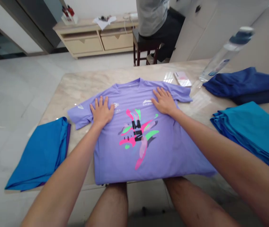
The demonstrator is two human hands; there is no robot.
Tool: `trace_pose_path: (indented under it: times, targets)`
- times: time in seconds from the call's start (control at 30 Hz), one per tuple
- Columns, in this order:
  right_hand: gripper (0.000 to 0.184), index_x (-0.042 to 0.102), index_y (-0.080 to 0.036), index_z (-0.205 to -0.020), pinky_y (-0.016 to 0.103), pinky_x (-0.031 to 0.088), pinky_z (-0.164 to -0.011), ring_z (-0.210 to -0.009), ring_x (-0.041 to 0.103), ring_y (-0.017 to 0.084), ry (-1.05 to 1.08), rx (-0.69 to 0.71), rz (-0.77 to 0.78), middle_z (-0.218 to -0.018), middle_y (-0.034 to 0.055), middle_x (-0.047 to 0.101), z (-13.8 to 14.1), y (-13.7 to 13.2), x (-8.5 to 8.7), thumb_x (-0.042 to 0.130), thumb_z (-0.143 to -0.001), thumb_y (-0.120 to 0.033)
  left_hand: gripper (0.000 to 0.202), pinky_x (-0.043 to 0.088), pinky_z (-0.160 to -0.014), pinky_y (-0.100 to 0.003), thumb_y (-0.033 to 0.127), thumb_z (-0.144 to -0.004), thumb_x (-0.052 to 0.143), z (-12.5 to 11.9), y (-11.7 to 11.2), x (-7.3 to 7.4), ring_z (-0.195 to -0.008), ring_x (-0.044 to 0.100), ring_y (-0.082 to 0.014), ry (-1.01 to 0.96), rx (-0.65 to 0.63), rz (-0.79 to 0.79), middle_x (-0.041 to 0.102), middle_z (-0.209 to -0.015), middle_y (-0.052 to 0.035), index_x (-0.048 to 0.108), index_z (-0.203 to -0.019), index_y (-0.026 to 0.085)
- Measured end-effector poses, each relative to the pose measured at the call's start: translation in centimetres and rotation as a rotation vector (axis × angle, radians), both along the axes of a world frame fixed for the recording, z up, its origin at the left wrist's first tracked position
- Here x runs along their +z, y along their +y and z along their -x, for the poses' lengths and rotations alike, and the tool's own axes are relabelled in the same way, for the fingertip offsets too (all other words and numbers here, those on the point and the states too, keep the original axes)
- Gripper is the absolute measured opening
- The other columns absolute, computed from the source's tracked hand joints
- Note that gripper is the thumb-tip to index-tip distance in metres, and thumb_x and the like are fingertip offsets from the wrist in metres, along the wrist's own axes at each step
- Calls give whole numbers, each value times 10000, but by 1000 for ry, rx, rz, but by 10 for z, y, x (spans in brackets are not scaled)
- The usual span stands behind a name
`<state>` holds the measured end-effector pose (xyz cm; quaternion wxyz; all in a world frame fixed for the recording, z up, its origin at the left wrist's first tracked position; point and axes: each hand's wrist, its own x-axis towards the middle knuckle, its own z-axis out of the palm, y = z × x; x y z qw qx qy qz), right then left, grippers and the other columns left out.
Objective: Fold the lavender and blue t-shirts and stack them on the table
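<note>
A purple T-shirt (163, 151) with a pink, green and black print lies spread out face up on the table, its neck toward the far side. My left hand (101, 112) rests flat on the chest near the left sleeve, fingers spread. On the other side of the chest, by the small white logo, my right hand (164, 101) also lies flat with fingers apart. Neither hand grips the cloth. The shirt's lower hem reaches the near table edge, above my legs.
Folded blue cloth (39, 151) lies at the left table edge. To the right are folded teal cloth (255, 126), dark blue clothing (243, 82), a clear bottle (219, 60) and a phone (183, 78) on the marble-look table (77, 85). A person (153, 19) sits on a stool beyond.
</note>
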<state>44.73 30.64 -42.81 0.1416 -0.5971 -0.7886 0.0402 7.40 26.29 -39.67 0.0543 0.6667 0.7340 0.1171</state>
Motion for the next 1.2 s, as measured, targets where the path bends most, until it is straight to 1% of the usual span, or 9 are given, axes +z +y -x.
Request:
trace_pose_path:
  times: [0.13,0.23,0.33,0.47,0.53,0.73,0.87,1.0,1.2]
  targets:
    - [713,391,-125,-1738,646,154,-1363,-1711,194,365,33,14,42,-1841,178,260,5,44,20,353,-1175,-561,755,-24,-1302,-784,533,-1140,465,9,63,10,-1713,138,-412,-97,-29,-26,246,-1837,-216,362,-1722,62]
    - [663,370,-64,-1735,616,114,-1373,-1718,175,355,14,-46,111,-1836,221,242,17,34,33,376,-1195,-447,721,18,-1322,-754,449,-1142,478,1,68,13,-1705,187,-389,-121,-62,-16,274,-1817,-254,366,-1695,0]
    - [624,372,-66,-1736,598,125,-1392,-1725,186,325,29,-43,79,-1831,202,266,21,-30,35,388,-1177,-343,658,140,-1392,-609,303,-1110,470,-10,16,11,-1690,304,-319,-58,-129,-65,354,-1787,-259,391,-1690,1]
    - [613,393,-194,-1752,539,308,-1373,-1700,288,259,133,197,2,-1817,127,332,0,-157,21,342,-1183,-416,619,192,-1410,-538,374,-1123,389,-4,-99,-2,-1642,420,-274,18,-433,-103,491,-1737,-161,456,-1692,138]
    - [599,435,-219,-1736,556,297,-1379,-1696,298,277,89,233,-15,-1808,111,359,-17,-214,11,368,-1176,-422,640,267,-1390,-530,417,-1129,346,7,-147,-9,-1656,397,-288,39,-431,-109,475,-1748,-153,463,-1697,146]
    - [569,537,-153,-1663,574,369,-1339,-1648,401,333,85,143,21,-1763,166,435,-28,-299,16,472,-1133,-349,629,405,-1302,-599,392,-1097,365,22,-222,-6,-1625,437,-380,127,-422,-83,496,-1724,-191,586,-1624,129]
    - [515,662,-148,-1541,506,427,-1302,-1558,533,339,143,191,187,-1688,186,540,-21,-304,49,616,-1043,-268,609,461,-1263,-553,344,-1066,380,17,-248,5,-1543,551,-365,247,-423,-104,608,-1620,-225,650,-1553,99]
    - [430,731,-173,-1436,391,520,-1179,-1365,694,297,293,-68,265,-1486,159,720,-40,-288,82,627,-1019,-194,568,533,-1173,-561,392,-1063,402,24,-264,26,-1393,681,-362,303,-368,10,685,-1544,-191,705,-1488,168]
    - [306,762,-143,-1287,318,554,-1005,-1163,769,269,318,-391,215,-1221,161,818,-82,-236,101,592,-1032,-146,589,585,-1082,-557,445,-1045,349,46,-235,34,-1359,706,-363,135,-222,35,751,-1443,-187,753,-1402,209]
